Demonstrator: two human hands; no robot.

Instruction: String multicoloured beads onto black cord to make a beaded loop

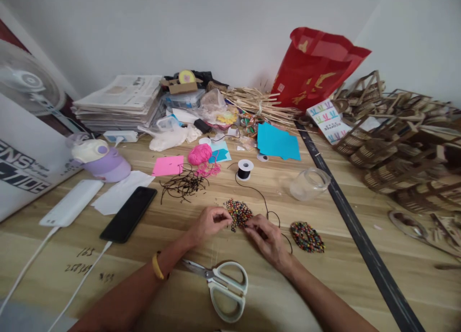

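A loose pile of small multicoloured beads (239,214) lies on the wooden table between my hands. At its left edge is my left hand (208,224), thumb and forefinger brought together; what is in that pinch, if anything, is too small to tell. My right hand (265,238) touches the pile's right side with its fingers closed, and their contents are hidden. From a white spool of black cord (245,170) behind the beads, a thin line curves down past my right hand. A coil of strung beads (307,237) rests to the right. White-handled scissors (225,286) lie in front, between my forearms.
Cut black cord pieces (183,183), pink yarn (200,154) and a glass jar (309,184) lie behind my hands. A phone (128,214) and white power bank (72,203) with cables are at left. Wooden baskets (418,159) crowd the right; a red bag (317,70) stands behind.
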